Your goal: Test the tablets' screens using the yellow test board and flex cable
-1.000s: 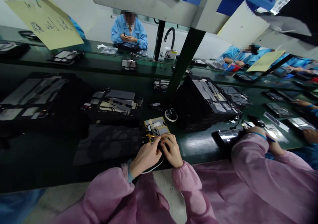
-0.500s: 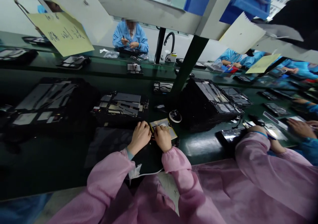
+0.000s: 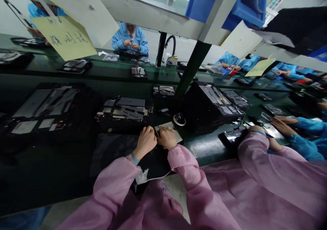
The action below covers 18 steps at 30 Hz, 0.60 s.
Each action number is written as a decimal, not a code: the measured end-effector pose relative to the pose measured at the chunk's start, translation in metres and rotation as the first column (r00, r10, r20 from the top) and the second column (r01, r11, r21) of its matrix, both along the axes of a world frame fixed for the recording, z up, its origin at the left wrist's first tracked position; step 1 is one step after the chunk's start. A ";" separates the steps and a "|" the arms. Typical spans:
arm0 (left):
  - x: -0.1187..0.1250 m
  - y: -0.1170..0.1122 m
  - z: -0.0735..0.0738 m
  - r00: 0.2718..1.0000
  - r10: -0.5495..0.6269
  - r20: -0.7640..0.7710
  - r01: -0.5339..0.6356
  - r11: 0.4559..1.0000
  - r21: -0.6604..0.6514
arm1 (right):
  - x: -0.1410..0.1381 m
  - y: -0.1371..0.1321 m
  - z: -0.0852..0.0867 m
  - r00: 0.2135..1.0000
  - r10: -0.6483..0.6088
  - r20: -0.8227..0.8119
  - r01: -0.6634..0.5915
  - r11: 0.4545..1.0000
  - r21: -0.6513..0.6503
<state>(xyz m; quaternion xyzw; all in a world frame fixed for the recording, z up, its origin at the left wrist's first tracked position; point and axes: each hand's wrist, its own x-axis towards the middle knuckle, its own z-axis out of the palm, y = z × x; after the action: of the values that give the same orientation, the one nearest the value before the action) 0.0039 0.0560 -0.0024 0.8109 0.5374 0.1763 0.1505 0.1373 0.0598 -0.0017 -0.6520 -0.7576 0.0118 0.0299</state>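
Observation:
My left hand [image 3: 145, 140] and my right hand [image 3: 167, 137] rest side by side on the dark green bench, both with fingers curled and pressed down on a small yellowish board [image 3: 170, 130] with grey patches. What the fingertips pinch is hidden under the knuckles. A dark mat [image 3: 112, 148] lies just left of my hands. Directly behind them sits an opened black device [image 3: 124, 109] with grey parts showing. A small tape roll [image 3: 180, 119] stands right of the board.
A slanted black stack of trays [image 3: 213, 102] stands at right, another tray [image 3: 43, 104] at left. A green post [image 3: 190, 68] rises behind. A co-worker's pink sleeve [image 3: 255, 155] leans on the bench at right; people in blue work beyond. Yellow paper sheets [image 3: 65, 36] hang overhead.
My hands moved forward from the bench edge onto the yellowish board and stay pressed on it. A co-worker's hand in a blue sleeve reached in at the far right.

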 end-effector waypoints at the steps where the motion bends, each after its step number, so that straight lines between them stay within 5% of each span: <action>1: 0.000 -0.002 0.003 1.000 0.002 0.016 -0.002 1.000 -0.001 | 0.002 -0.001 0.003 1.000 0.006 -0.006 -0.006 1.000 0.004; 5: -0.027 -0.025 0.017 0.989 -0.008 0.149 0.003 0.999 0.031 | 0.008 -0.017 0.025 0.996 -0.015 -0.085 0.026 0.992 0.127; 7: -0.060 -0.042 0.017 0.959 -0.012 0.282 -0.006 0.998 0.061 | 0.005 -0.032 0.033 0.975 0.006 -0.222 0.052 0.965 0.255; 9: -0.102 -0.057 0.007 0.944 0.117 0.307 -0.147 0.986 0.076 | -0.005 -0.047 0.035 0.940 0.079 -0.332 0.031 0.949 0.313; 11: -0.143 -0.068 -0.010 0.896 0.355 0.265 -0.395 0.912 0.114 | -0.019 -0.056 0.029 0.933 0.119 -0.339 -0.023 0.961 0.274; 13: -0.174 -0.074 -0.027 0.833 0.495 0.246 -0.519 0.853 0.042 | -0.035 -0.059 0.017 0.946 0.100 -0.309 -0.032 0.976 0.217; 18: -0.193 -0.084 -0.035 0.727 0.586 0.359 -0.554 0.809 -0.198 | -0.055 -0.055 -0.013 0.897 0.020 -0.441 0.068 0.981 0.182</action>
<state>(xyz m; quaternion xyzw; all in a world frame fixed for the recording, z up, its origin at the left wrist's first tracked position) -0.1896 -0.0277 -0.0374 0.5457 0.7234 0.3565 0.2278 0.0818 0.0043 -0.0145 -0.6358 -0.7205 0.0852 0.2635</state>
